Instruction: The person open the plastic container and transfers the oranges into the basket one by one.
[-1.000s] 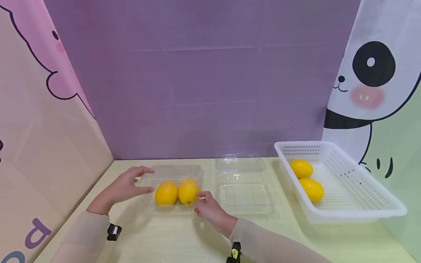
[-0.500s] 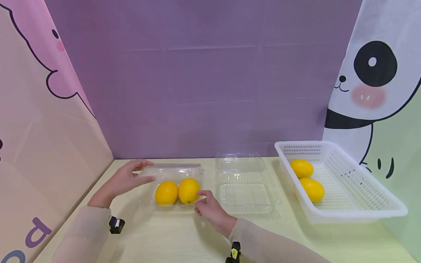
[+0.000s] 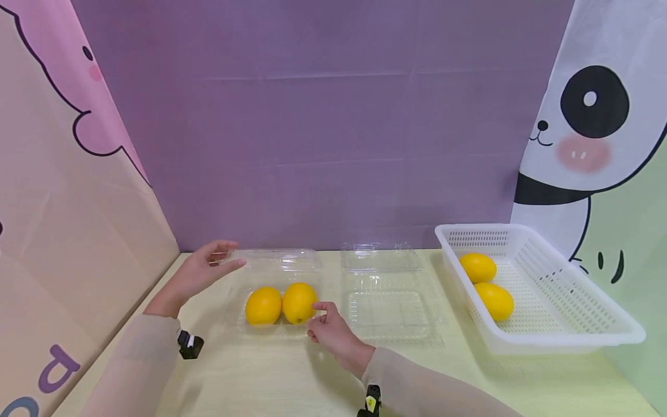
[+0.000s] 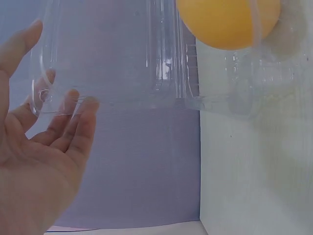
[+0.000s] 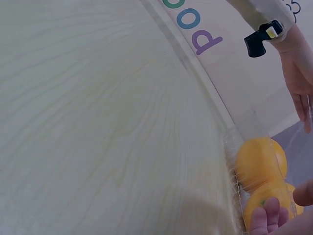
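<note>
My left hand is at the left end of the raised clear lid. In the left wrist view its thumb and fingers are well apart, with the fingers seen through the lid's corner. Two yellow-orange fruits sit side by side in the clear plastic container below that lid. My right hand holds the container's front right corner, its index finger and thumb on either side of it. Its fingertips overlap the right fruit in the right wrist view.
A second clear container lies unfolded to the right, its lid leaning back. Farther right, a white perforated basket holds two more yellow fruits. A purple backdrop closes off the rear, with printed panels at both sides.
My left hand has moved back and up while the lid has swung from over the fruits to the rear. My right hand and the fruits have stayed in place.
</note>
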Demonstrator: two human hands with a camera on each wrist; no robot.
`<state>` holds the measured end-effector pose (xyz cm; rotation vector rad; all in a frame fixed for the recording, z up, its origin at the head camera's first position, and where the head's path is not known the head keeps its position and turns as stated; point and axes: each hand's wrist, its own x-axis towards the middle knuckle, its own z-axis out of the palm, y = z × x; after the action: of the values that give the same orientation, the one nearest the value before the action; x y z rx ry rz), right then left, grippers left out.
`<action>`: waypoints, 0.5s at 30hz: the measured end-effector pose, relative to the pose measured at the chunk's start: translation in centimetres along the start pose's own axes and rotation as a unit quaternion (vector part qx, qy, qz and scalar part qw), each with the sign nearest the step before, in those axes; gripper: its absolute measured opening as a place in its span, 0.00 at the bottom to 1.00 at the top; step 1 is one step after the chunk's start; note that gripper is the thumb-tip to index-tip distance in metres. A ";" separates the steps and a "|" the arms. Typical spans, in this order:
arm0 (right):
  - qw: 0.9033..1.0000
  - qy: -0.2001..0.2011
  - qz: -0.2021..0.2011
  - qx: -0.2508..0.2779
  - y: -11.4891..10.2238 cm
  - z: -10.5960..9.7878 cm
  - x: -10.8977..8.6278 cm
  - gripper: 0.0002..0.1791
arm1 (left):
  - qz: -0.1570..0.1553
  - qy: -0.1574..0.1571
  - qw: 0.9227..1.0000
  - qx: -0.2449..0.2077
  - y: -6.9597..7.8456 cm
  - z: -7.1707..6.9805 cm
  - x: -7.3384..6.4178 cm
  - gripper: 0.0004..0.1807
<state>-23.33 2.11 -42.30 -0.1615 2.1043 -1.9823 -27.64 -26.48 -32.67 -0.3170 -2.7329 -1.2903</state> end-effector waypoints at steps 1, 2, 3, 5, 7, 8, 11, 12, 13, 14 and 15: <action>1.000 0.001 -0.001 0.001 0.0 0.0 0.0 0.23 | 0.000 0.001 1.000 -0.006 0.0 0.0 0.1 0.38; 1.000 0.002 -0.003 0.001 0.0 0.1 0.0 0.23 | -0.002 0.002 1.000 -0.016 -0.1 0.0 0.3 0.39; 1.000 0.003 -0.002 0.000 0.0 0.1 -0.1 0.23 | -0.003 0.004 1.000 -0.023 -0.1 0.1 0.4 0.40; 1.000 0.004 -0.002 -0.001 0.1 0.1 -0.1 0.24 | -0.005 0.009 0.999 -0.041 -0.2 0.1 0.5 0.41; 1.000 0.005 0.000 -0.003 0.1 0.1 -0.1 0.24 | -0.011 0.018 0.998 -0.058 -0.3 0.2 0.6 0.41; 1.000 0.005 -0.001 -0.006 0.1 0.1 -0.1 0.24 | -0.011 0.022 0.998 -0.066 -0.4 0.2 0.7 0.41; 1.000 0.004 -0.004 -0.004 0.2 0.0 -0.1 0.24 | -0.013 0.034 0.996 -0.082 -0.5 0.3 0.9 0.40; 1.000 0.003 -0.005 -0.005 0.2 0.0 -0.1 0.24 | -0.014 0.037 0.996 -0.084 -0.6 0.3 1.0 0.40; 1.000 0.003 -0.007 -0.004 0.2 0.0 -0.1 0.24 | -0.014 0.040 0.995 -0.087 -0.6 0.3 1.1 0.40; 1.000 0.003 -0.009 -0.005 0.2 0.0 -0.1 0.24 | -0.014 0.042 0.995 -0.089 -0.6 0.4 1.2 0.39; 1.000 0.003 -0.009 -0.004 0.2 0.0 -0.1 0.24 | -0.014 0.045 0.995 -0.091 -0.6 0.4 1.3 0.39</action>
<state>-23.24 2.17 -42.47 -0.1761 2.1211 -1.9878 -29.05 -26.37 -33.15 -0.2296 -2.5614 -1.5252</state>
